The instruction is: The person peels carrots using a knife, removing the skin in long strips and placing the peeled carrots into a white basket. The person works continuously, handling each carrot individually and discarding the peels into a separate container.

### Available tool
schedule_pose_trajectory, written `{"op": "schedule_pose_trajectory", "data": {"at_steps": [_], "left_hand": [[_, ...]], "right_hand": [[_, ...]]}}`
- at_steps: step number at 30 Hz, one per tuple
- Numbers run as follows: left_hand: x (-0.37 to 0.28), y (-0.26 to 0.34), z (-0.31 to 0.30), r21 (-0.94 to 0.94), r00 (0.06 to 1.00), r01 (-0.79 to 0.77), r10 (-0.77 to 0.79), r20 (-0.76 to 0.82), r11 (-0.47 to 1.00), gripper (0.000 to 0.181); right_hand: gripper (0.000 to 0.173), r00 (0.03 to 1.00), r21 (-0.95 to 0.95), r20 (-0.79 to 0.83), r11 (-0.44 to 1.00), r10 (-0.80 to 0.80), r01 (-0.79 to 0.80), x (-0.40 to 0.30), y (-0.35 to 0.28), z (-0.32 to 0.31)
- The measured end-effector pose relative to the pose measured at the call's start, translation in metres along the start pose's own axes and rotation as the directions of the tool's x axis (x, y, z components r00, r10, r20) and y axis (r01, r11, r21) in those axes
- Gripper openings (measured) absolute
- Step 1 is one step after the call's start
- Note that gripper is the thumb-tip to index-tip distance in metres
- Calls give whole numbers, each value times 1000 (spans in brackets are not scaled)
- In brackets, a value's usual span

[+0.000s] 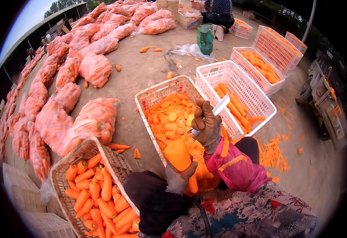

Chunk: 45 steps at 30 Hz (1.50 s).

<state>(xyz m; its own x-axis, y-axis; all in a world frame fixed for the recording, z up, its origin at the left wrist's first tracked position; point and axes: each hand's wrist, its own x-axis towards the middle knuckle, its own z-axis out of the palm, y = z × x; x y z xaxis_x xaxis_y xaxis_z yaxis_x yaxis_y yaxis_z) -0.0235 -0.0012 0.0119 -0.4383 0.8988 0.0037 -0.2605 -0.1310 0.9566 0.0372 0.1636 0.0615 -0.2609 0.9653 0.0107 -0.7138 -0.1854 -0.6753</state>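
Note:
My gloved left hand [178, 180] grips a thick, bright orange carrot [178, 154], whose tip points down below the fingers. Just above it, my gloved right hand [207, 128] is closed around a peeler [221, 104] with a white handle; a metal part shows by the fingers. Both hands are over the near side of a worn plastic crate [172, 86] holding carrot ends and peelings [172, 119]. Strips of peel cling to my pink right sleeve [236, 166]. To the right of that crate, a white crate [250, 83] contains long peeled carrots [234, 105].
At lower left, a crate [115, 160] is full of whole carrots [97, 196]. Filled mesh sacks [94, 68] cover the ground leftward. Carrot crates [259, 67], a green bag [204, 40] and a seated person [219, 12] are beyond. Peelings [273, 156] litter the right; a cart [325, 101] stands there.

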Motion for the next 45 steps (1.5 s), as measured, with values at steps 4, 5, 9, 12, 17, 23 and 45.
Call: {"op": "schedule_pose_trajectory", "data": {"at_steps": [4,5,9,12,17,23,45], "left_hand": [[13,31,3,-426,999,-51,38,-39,903,32],[17,27,1,-526,996,-53,6,-91,849,32],[18,11,-12,-604,955,-247,83,-285,757,49],[17,13,-9,-597,943,-315,172,-285,738,55],[15,8,-7,-507,953,-78,213,214,858,75],[-1,21,2,-449,732,524,-114,671,723,107],[-5,62,17,454,939,17,-171,299,891,47]], "right_hand": [[49,968,-145,-210,974,140,-173,1,20,-65],[52,953,-289,-185,914,239,-285,-11,15,-67],[59,926,-659,-174,659,334,-362,-63,10,-65],[51,804,-451,-174,680,568,-578,-76,10,-71],[37,734,-53,-35,732,678,-679,-47,5,-79],[31,949,-493,-46,819,312,-293,11,-71,-47],[27,684,-608,382,-389,621,692,35,-43,-126]]}}
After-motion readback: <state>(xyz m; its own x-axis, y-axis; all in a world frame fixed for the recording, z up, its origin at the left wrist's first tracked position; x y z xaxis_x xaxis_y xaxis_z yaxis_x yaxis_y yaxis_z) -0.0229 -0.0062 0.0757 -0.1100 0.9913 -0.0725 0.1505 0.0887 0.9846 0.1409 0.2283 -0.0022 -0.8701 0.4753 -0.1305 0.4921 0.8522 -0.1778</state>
